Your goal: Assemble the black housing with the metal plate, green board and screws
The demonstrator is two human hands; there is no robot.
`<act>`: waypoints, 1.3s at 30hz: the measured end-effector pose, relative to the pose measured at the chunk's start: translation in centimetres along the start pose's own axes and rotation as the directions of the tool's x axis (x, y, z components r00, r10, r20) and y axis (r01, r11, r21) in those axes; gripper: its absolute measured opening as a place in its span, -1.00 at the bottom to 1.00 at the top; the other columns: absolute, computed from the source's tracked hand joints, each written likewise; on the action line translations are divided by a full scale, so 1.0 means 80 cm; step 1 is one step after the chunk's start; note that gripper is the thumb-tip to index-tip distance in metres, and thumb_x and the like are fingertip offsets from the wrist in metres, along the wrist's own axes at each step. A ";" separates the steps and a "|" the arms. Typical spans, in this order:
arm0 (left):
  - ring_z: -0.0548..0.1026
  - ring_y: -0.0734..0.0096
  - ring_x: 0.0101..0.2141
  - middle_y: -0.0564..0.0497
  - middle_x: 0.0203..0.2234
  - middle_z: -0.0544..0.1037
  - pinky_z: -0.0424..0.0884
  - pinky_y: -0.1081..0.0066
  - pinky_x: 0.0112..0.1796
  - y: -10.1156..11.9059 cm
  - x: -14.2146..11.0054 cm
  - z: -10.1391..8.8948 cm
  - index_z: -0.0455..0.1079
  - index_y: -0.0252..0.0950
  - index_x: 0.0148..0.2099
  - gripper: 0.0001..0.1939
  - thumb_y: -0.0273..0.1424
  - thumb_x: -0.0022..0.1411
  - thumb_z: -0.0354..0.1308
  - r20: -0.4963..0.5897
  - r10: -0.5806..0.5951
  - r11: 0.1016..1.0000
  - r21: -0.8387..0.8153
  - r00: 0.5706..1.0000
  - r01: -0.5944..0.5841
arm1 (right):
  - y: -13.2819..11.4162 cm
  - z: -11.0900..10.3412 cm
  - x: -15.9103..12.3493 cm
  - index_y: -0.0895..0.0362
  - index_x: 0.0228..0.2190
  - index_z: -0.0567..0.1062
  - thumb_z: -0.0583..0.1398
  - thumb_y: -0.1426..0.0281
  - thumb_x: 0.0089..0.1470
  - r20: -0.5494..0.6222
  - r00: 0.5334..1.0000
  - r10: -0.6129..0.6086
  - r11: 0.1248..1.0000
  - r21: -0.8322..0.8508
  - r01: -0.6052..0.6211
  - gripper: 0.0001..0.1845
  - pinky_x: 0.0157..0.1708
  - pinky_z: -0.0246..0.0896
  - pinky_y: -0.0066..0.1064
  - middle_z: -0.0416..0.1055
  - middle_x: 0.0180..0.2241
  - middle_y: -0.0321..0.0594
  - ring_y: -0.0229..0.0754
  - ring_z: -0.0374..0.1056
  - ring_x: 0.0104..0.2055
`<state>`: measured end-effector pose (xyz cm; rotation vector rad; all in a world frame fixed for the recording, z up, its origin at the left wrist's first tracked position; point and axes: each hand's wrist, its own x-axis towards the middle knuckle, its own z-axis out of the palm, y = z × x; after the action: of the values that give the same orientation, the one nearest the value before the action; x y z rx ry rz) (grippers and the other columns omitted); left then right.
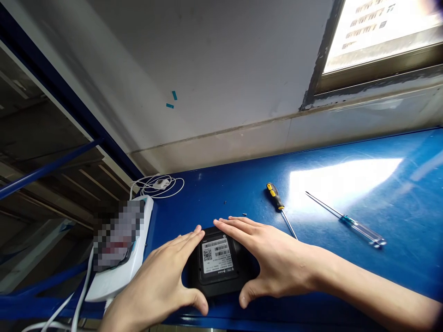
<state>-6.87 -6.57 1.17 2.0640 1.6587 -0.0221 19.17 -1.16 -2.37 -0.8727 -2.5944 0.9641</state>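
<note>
Flanking a black device (216, 282) on the blue tabletop (207, 193), the person's hands are spread in the head view, thumbs apart from fingers, the left hand (159, 272) along its left side, the right hand (277, 258) over its right; whether they press it cannot be told. Its printed label (218, 258) faces up. Rightward lie a yellow-and-black screwdriver (276, 199) and a clear-handled screwdriver (349, 222).
</note>
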 end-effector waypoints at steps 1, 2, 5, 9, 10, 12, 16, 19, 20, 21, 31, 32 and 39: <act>0.16 -0.11 0.40 -0.01 0.43 0.16 0.17 -0.01 0.35 0.003 0.001 -0.002 0.17 -0.03 0.46 0.17 -0.20 -0.19 0.57 0.003 0.001 1.000 0.018 1.000 -0.001 | -0.001 -0.001 0.000 0.11 0.46 -0.04 0.49 -0.05 -0.26 -0.001 1.000 0.005 1.000 0.003 -0.005 0.43 0.41 -0.04 0.24 -0.03 0.46 0.09 0.37 -0.10 0.49; 0.18 -0.11 0.39 -0.02 0.42 0.16 0.19 -0.01 0.35 0.005 0.002 -0.004 0.16 -0.03 0.46 0.18 -0.19 -0.19 0.57 0.005 0.003 0.999 0.034 1.000 -0.003 | -0.003 -0.001 0.000 0.11 0.45 -0.03 0.49 -0.05 -0.26 0.002 1.000 0.011 1.000 0.004 -0.011 0.43 0.41 -0.05 0.24 -0.03 0.46 0.09 0.37 -0.10 0.49; 0.20 -0.13 0.38 -0.04 0.42 0.16 0.18 -0.03 0.34 0.010 0.005 -0.007 0.14 -0.05 0.47 0.20 -0.16 -0.21 0.57 0.021 -0.013 0.996 0.086 1.000 0.011 | -0.008 -0.004 0.000 0.13 0.45 -0.02 0.49 -0.03 -0.25 0.021 0.999 0.035 0.999 -0.001 -0.035 0.41 0.41 -0.04 0.23 -0.05 0.46 0.10 0.36 -0.09 0.49; 0.16 -0.20 0.39 -0.10 0.40 0.18 0.14 -0.08 0.35 0.016 0.009 -0.010 0.16 -0.10 0.46 0.23 -0.14 -0.25 0.58 0.040 -0.033 0.988 0.153 0.999 0.027 | -0.012 -0.007 -0.001 0.12 0.45 -0.05 0.48 -0.03 -0.22 0.048 0.997 0.063 0.998 -0.013 -0.063 0.40 0.39 0.01 0.21 -0.08 0.48 0.08 0.34 -0.07 0.49; 0.16 -0.21 0.39 -0.11 0.40 0.19 0.13 -0.09 0.35 0.018 0.010 -0.011 0.17 -0.11 0.46 0.24 -0.13 -0.27 0.58 0.040 -0.029 0.986 0.165 0.999 0.022 | -0.013 -0.007 -0.002 0.12 0.45 -0.05 0.48 -0.02 -0.22 0.051 0.996 0.068 0.998 -0.013 -0.067 0.40 0.39 0.03 0.21 -0.08 0.48 0.08 0.34 -0.06 0.49; 0.17 -0.24 0.38 -0.14 0.39 0.22 0.13 -0.10 0.34 0.022 0.013 -0.014 0.19 -0.11 0.45 0.25 -0.11 -0.31 0.58 0.036 -0.010 0.982 0.189 0.999 0.003 | -0.013 -0.007 -0.001 0.14 0.45 -0.03 0.48 -0.01 -0.23 0.048 0.996 0.075 0.997 -0.010 -0.075 0.40 0.39 0.04 0.21 -0.06 0.47 0.10 0.35 -0.05 0.48; 0.27 -0.26 0.33 -0.17 0.35 0.31 0.17 -0.08 0.33 0.030 0.018 -0.017 0.24 -0.10 0.43 0.23 -0.09 -0.34 0.58 0.033 0.010 0.968 0.251 0.999 -0.018 | -0.015 -0.008 0.000 0.16 0.44 0.00 0.49 0.03 -0.25 0.034 0.995 0.093 0.996 -0.011 -0.093 0.39 0.37 0.08 0.20 0.01 0.45 0.12 0.35 -0.01 0.47; 0.37 -0.28 0.27 -0.21 0.32 0.37 0.27 -0.03 0.27 0.036 0.021 -0.018 0.28 -0.14 0.40 0.22 -0.13 -0.36 0.60 0.030 0.022 0.957 0.289 0.999 -0.030 | -0.017 -0.008 0.003 0.18 0.43 0.05 0.50 0.04 -0.28 0.031 0.995 0.095 0.995 -0.023 -0.095 0.38 0.37 0.10 0.17 0.05 0.44 0.13 0.34 0.03 0.46; 0.41 -0.28 0.24 -0.25 0.30 0.39 0.33 -0.01 0.23 0.038 0.021 -0.018 0.29 -0.19 0.39 0.23 -0.15 -0.37 0.62 0.033 0.032 0.954 0.296 0.999 -0.040 | -0.018 -0.008 0.004 0.18 0.43 0.07 0.51 0.05 -0.29 0.029 0.995 0.098 0.995 -0.027 -0.097 0.37 0.36 0.11 0.16 0.06 0.43 0.13 0.34 0.05 0.45; 0.44 -0.28 0.22 -0.29 0.28 0.41 0.39 0.02 0.19 0.040 0.022 -0.019 0.30 -0.25 0.39 0.24 -0.18 -0.39 0.64 0.039 0.041 0.953 0.299 0.998 -0.051 | -0.019 -0.008 0.005 0.20 0.43 0.08 0.51 0.07 -0.30 0.025 0.994 0.103 0.994 -0.033 -0.103 0.37 0.36 0.12 0.15 0.07 0.43 0.15 0.35 0.07 0.44; 0.29 -0.10 0.34 -0.29 0.36 0.26 0.32 0.14 0.26 0.033 0.014 -0.021 0.21 -0.30 0.44 0.15 -0.19 -0.17 0.56 0.083 0.085 0.969 0.224 0.993 -0.102 | -0.032 -0.014 0.013 0.31 0.42 0.05 0.56 0.23 -0.38 0.065 0.987 0.149 0.984 -0.111 -0.141 0.44 0.37 0.13 0.02 0.11 0.41 0.23 0.30 0.11 0.43; 0.25 -0.04 0.36 -0.28 0.38 0.23 0.28 0.16 0.29 0.031 0.011 -0.021 0.20 -0.31 0.44 0.09 -0.18 -0.08 0.52 0.082 0.091 0.973 0.204 0.992 -0.106 | -0.032 -0.016 0.013 0.31 0.42 0.06 0.56 0.22 -0.39 0.060 0.987 0.151 0.984 -0.102 -0.145 0.44 0.37 0.14 0.02 0.10 0.41 0.23 0.30 0.11 0.43; 0.09 0.00 0.42 -0.29 0.42 0.07 0.17 0.11 0.34 0.026 0.000 -0.012 0.10 -0.41 0.48 -0.08 -0.24 0.19 0.35 0.070 0.095 0.980 0.169 0.993 -0.106 | -0.049 -0.023 0.025 0.21 0.44 0.01 0.57 0.21 -0.42 0.074 0.979 0.191 0.967 -0.184 -0.174 0.49 0.24 0.29 0.03 0.19 0.37 0.25 0.37 0.26 0.34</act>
<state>-5.26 -6.49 2.76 2.2493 1.5617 -0.2009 16.55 -1.40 1.60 -1.1566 -2.7486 0.8463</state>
